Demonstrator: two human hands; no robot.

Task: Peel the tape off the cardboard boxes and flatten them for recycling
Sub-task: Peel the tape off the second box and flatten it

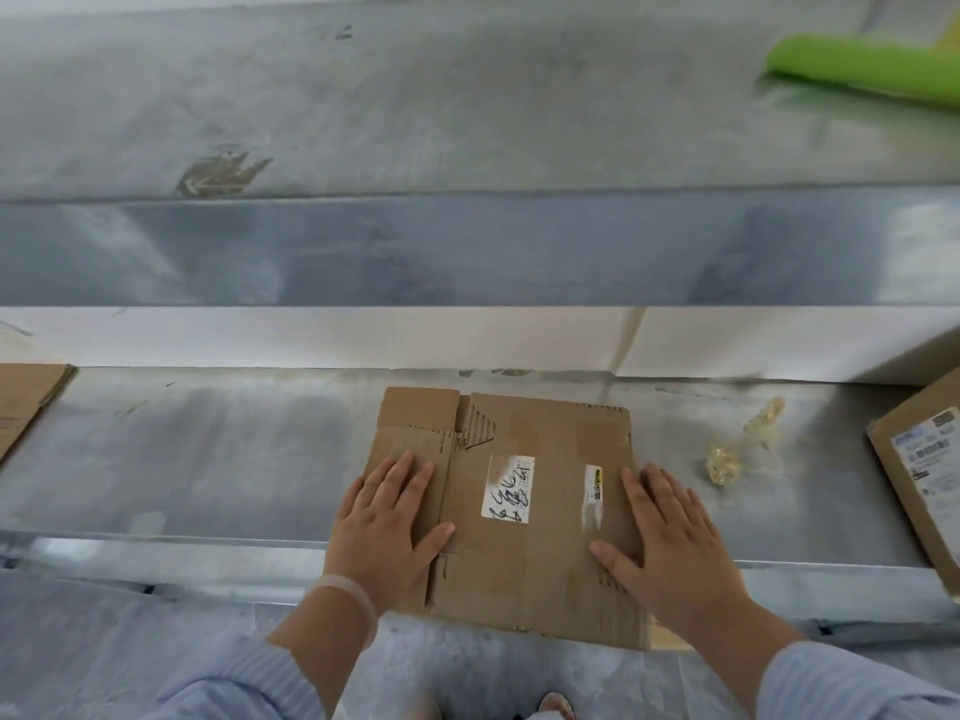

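A flattened brown cardboard box (540,444) lies on the metal table (208,459), its near edge hanging over the table's front. It carries a white scribbled label (510,488) and a small yellow-and-white sticker (594,483). My left hand (389,527) presses flat on its left part, fingers straight. On the box's right edge my right hand (670,537) presses flat too. Two crumpled wads of clear tape (724,462) lie on the table to the right of the box.
Another taped box with a printed label (919,470) stands at the right edge. A flat piece of cardboard (26,402) lies at the far left. A green roll (872,70) rests on the upper shelf at the back right. The table's back wall rises behind the box.
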